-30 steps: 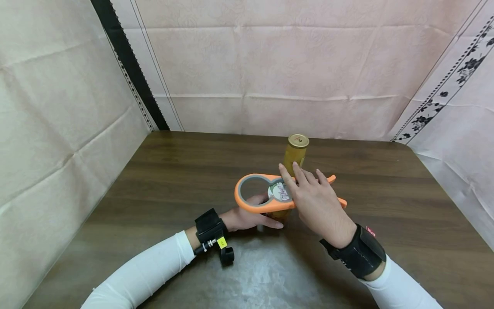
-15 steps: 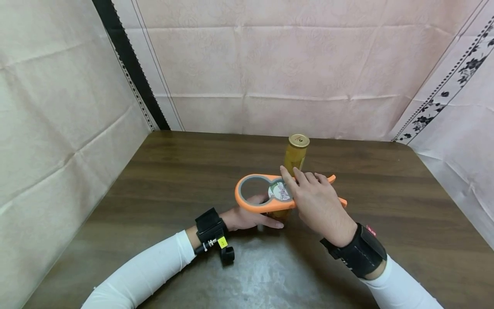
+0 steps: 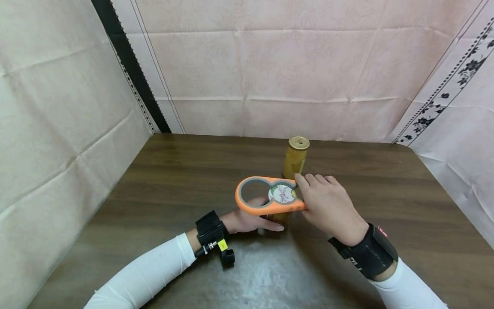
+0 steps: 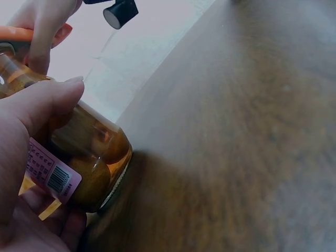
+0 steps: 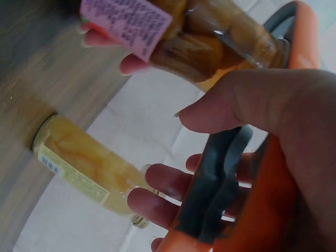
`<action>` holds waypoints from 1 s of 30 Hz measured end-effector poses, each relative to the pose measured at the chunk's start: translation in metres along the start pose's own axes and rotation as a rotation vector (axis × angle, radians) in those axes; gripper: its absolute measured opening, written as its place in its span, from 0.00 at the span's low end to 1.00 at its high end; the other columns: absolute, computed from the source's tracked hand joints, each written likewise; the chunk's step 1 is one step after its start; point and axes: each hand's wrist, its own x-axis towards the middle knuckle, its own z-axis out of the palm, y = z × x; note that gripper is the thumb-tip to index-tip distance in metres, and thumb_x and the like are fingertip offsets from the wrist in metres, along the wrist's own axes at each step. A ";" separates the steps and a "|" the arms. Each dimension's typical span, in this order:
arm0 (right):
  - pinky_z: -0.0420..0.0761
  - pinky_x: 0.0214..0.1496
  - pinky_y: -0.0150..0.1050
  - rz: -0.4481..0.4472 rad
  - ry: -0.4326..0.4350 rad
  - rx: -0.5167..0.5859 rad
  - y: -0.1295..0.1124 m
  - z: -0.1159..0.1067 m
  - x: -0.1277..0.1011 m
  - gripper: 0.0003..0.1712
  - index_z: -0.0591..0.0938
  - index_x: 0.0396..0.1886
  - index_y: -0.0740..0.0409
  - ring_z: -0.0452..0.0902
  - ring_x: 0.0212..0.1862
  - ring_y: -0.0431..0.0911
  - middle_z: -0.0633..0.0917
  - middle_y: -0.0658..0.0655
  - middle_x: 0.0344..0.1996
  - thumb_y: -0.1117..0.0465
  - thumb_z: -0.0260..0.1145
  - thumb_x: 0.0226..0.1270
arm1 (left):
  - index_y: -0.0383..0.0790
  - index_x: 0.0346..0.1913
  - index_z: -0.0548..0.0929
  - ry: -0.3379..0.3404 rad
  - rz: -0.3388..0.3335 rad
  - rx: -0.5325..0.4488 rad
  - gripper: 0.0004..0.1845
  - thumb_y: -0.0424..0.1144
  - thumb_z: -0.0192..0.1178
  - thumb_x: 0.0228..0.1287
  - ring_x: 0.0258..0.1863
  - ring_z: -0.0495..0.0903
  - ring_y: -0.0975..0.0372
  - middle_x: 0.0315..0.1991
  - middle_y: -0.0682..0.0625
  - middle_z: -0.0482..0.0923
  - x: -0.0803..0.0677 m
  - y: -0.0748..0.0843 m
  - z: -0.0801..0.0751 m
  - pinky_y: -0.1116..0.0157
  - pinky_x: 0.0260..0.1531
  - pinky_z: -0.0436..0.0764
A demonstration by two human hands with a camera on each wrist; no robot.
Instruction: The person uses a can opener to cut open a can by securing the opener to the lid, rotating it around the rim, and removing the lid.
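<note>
Nearest: two white sleeves, each with a black wrist strap, over a dark wooden table (image 3: 162,180). Left hand (image 3: 247,219) curled round the lower body of a glass jar (image 4: 86,157), thumb and fingers wrapped on the amber glass; palm side hidden under the opener in the head view, jar base on the tabletop. Pink barcode label partly covered by the thumb. Right hand (image 3: 328,204) closed around the handles of an orange jar opener (image 3: 266,195), fingers folded over and hiding both handle ends; handles squeezed between thumb and fingers in the right wrist view. Opener's smaller ring seated over the jar's lid (image 3: 282,194), larger grey-lined ring (image 3: 252,192) left open, part of the left hand seen through it. Just behind, one tall bottle (image 3: 295,156) with a gold cap, standing apart from both hands. Two containers, one opener. Open tabletop to left, right and far edge; creased pink cloth walls on three sides, floral band cut off at right
</note>
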 end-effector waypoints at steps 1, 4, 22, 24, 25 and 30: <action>0.82 0.48 0.51 0.003 0.007 0.001 0.000 0.001 0.000 0.38 0.79 0.61 0.63 0.83 0.44 0.55 0.86 0.60 0.42 0.62 0.79 0.46 | 0.49 0.81 0.52 -0.002 0.000 0.004 0.55 0.22 0.71 0.55 0.78 0.55 0.66 0.81 0.55 0.54 -0.001 0.004 0.000 0.67 0.76 0.60; 0.81 0.45 0.49 0.012 0.032 0.004 0.001 0.002 0.001 0.36 0.81 0.59 0.60 0.83 0.41 0.54 0.86 0.59 0.39 0.64 0.78 0.44 | 0.42 0.81 0.51 0.017 0.033 0.055 0.54 0.21 0.70 0.55 0.78 0.57 0.63 0.80 0.48 0.55 -0.001 0.013 0.001 0.66 0.76 0.61; 0.81 0.44 0.48 -0.015 0.058 -0.028 0.002 0.008 0.003 0.46 0.76 0.70 0.50 0.81 0.36 0.54 0.84 0.58 0.32 0.58 0.77 0.44 | 0.36 0.72 0.66 0.220 0.049 0.079 0.39 0.25 0.70 0.58 0.65 0.72 0.62 0.67 0.39 0.72 0.005 0.031 0.014 0.64 0.68 0.72; 0.81 0.44 0.48 -0.008 0.062 -0.028 0.001 0.008 0.003 0.47 0.76 0.70 0.50 0.81 0.36 0.54 0.84 0.58 0.32 0.58 0.78 0.43 | 0.34 0.72 0.66 0.234 0.030 0.029 0.38 0.23 0.68 0.59 0.65 0.71 0.61 0.68 0.36 0.70 0.005 0.032 0.017 0.65 0.68 0.72; 0.81 0.44 0.48 -0.001 0.063 -0.028 0.000 0.008 0.002 0.47 0.76 0.70 0.51 0.81 0.36 0.54 0.84 0.58 0.32 0.58 0.78 0.44 | 0.34 0.72 0.65 0.240 0.010 -0.004 0.38 0.23 0.67 0.60 0.65 0.71 0.61 0.68 0.35 0.69 0.005 0.031 0.018 0.65 0.67 0.72; 0.82 0.43 0.48 0.034 0.095 -0.050 -0.007 0.006 0.001 0.42 0.77 0.69 0.54 0.82 0.34 0.55 0.85 0.60 0.32 0.59 0.76 0.48 | 0.42 0.72 0.66 0.279 -0.108 -0.092 0.37 0.29 0.68 0.62 0.63 0.73 0.64 0.67 0.42 0.72 0.004 0.030 0.023 0.66 0.65 0.74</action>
